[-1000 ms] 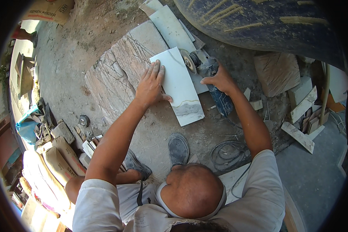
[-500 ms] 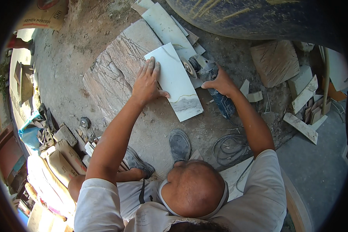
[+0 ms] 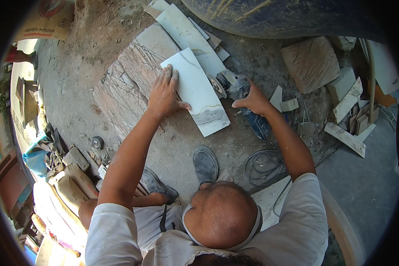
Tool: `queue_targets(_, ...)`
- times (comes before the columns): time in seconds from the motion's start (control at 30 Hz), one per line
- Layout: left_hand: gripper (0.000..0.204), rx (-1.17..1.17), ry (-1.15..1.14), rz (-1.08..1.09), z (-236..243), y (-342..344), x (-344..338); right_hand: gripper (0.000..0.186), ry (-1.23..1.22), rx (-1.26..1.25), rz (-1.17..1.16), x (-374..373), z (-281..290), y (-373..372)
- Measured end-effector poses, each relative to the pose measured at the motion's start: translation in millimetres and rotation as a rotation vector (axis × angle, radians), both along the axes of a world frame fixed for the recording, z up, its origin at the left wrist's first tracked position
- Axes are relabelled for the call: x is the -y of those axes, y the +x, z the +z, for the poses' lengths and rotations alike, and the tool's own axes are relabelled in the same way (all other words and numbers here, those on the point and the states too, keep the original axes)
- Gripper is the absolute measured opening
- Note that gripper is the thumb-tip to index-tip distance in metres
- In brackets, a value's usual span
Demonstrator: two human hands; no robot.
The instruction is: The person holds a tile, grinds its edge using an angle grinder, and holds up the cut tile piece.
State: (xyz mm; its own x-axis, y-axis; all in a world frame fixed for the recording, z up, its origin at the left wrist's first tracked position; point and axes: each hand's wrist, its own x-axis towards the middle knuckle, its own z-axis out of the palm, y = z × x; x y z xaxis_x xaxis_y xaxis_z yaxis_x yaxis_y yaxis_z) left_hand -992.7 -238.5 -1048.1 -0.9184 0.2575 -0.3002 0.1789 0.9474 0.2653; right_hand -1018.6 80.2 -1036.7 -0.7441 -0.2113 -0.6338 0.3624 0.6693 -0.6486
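A white marble-patterned tile (image 3: 193, 80) with grey and gold veining lies tilted over a rough stone slab (image 3: 133, 66). My left hand (image 3: 164, 91) rests along the tile's left edge, fingertips on its face and thumb lower down, holding it in place. In my right hand (image 3: 255, 99) is a blue angle grinder (image 3: 255, 122), gripped around its body. Its cutting disc (image 3: 216, 85) stands against the tile's right edge. The fingers under the grinder are hidden. Whether the disc is spinning, I cannot tell.
More tile pieces (image 3: 186, 31) lie beyond the slab. A dark rounded tub (image 3: 279, 20) stands at the far right. Stone block (image 3: 312, 64) and tile offcuts (image 3: 346, 139) sit right. A coiled cable (image 3: 264, 168) lies near my right forearm; a tape measure (image 3: 97, 142) is left.
The grinder has moved a little nearer to me along the tile's right edge. My left hand keeps its place on the tile. The whole view has shifted slightly.
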Motion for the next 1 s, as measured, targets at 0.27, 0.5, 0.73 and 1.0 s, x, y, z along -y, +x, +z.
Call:
queue_targets(0.27, 0.133, -0.013, -0.009, 0.005, 1, 1, -2, 0.114, 0.039, 0.035, 0.004, -9, 2, 16)
queue_targets(0.5, 0.134, -0.033, -0.007, -0.016, 0, 0, 0, 0.119, 0.064, 0.043, 0.034, -24, -16, 27)
queue_targets(0.73, 0.133, -0.049, -0.014, -0.020, -6, 1, 1, 0.119, 0.046, 0.047, 0.055, -40, -35, 40)
queue_targets(1.0, 0.133, -0.066, -0.022, -0.028, -4, 2, 3, 0.117, 0.032, 0.030, 0.068, -43, -22, 50)
